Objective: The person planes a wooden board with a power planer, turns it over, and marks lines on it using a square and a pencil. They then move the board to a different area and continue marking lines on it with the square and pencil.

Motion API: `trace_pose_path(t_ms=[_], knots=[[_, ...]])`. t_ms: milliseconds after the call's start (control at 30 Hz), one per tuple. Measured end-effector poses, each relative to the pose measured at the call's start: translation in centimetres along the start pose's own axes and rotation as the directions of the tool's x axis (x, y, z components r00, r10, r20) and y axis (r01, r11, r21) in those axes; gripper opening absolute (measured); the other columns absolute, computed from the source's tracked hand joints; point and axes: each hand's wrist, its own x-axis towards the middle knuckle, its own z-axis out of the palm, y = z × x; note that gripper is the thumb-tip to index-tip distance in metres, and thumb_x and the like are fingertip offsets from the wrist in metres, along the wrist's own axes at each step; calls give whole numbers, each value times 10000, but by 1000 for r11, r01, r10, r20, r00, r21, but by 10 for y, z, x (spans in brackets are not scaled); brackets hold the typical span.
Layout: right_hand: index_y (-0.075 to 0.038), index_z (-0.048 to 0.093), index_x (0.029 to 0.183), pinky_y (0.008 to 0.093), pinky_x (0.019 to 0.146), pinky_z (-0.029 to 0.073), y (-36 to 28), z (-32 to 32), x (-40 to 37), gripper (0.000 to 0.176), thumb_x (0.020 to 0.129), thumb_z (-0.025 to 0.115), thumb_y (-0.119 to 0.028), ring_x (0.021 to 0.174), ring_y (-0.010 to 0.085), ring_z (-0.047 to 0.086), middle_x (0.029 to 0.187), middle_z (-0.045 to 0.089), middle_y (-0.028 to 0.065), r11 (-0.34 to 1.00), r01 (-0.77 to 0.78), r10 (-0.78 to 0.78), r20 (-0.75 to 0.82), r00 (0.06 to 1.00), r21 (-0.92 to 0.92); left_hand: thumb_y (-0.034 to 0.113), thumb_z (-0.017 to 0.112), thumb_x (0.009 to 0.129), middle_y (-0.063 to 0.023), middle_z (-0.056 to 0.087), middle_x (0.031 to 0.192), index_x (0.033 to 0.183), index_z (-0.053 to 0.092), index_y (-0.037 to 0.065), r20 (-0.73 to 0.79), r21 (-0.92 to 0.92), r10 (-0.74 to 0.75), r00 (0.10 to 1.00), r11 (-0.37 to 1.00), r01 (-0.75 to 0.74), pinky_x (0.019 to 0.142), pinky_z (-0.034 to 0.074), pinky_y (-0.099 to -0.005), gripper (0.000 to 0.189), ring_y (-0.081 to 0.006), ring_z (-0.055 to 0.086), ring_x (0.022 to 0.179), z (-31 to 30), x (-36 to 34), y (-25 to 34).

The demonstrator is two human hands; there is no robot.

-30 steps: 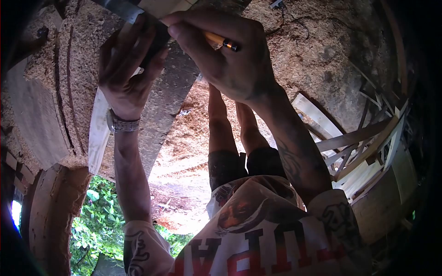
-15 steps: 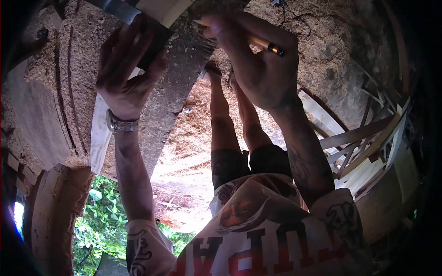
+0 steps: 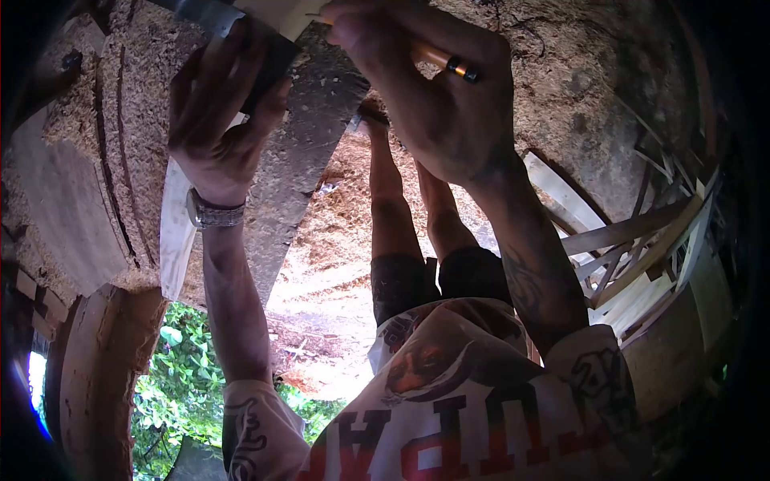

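Observation:
My left hand (image 3: 216,120), with a watch on its wrist, is closed around the dark stock (image 3: 274,68) of a try square. The square's metal blade (image 3: 200,14) runs out towards the top left. Against the square lies a pale wooden board (image 3: 281,14), partly covered by my hand and cut off by the frame's top. My right hand (image 3: 441,104) grips a yellow pencil (image 3: 437,58) with a dark end. The pencil's point is at the right edge of the pale board, near the square; whether it touches cannot be made out.
Beneath the board is a sawdust-covered work surface (image 3: 313,120). A pale plank (image 3: 176,232) lies below my left hand. Wood strips (image 3: 642,248) are heaped at the right. A thick timber piece (image 3: 104,369) stands at lower left, near green plants (image 3: 184,377). Shavings cover the ground (image 3: 337,232).
My right hand has shifted slightly up and left, bringing the pencil's point to the pale board. My left hand stays on the try square, almost unmoved.

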Motion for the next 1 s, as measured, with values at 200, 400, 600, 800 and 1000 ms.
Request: trace_pose_path(t_ms=[200,400,600,800,1000], knots=[[107,694,1222,355,797,627,37,11,-3,354,989,668,-158,931,287,780,1022,764,257,993,107,-109,37,993,59,167,869,834,-108,718,1333,1246,767,82,27,0,-15,1000,1000,15,1003,560,-438,433,-308,667,1218,-3,5,11],[106,694,1225,366,799,630,39,14,1,343,974,655,-125,934,305,781,1041,757,276,982,191,-190,35,981,-8,173,880,819,-110,721,1327,1254,762,80,10,1,-11,1000,1000,11,997,567,-439,461,-312,669,1218,-1,5,10],[101,698,1218,367,782,632,33,19,0,324,973,648,-107,898,299,782,1017,758,271,979,206,-206,16,979,-1,171,874,826,-109,725,1317,1262,758,83,14,-5,7,1000,1000,-7,1001,568,-438,460,-313,669,1218,-2,2,7],[96,700,1219,366,776,629,37,19,1,322,974,650,-107,889,291,781,1013,761,259,983,179,-178,46,983,-29,167,873,826,-99,726,1317,1255,762,91,6,-40,-13,1000,999,13,999,571,-434,450,-309,664,1228,-1,3,7],[48,719,1143,353,720,608,34,23,0,246,947,690,-98,832,285,771,959,756,214,973,221,-222,-18,975,-64,157,877,823,-91,726,1318,1249,765,93,21,-22,-26,999,999,26,1003,570,-428,445,-307,664,1225,-2,4,9]])
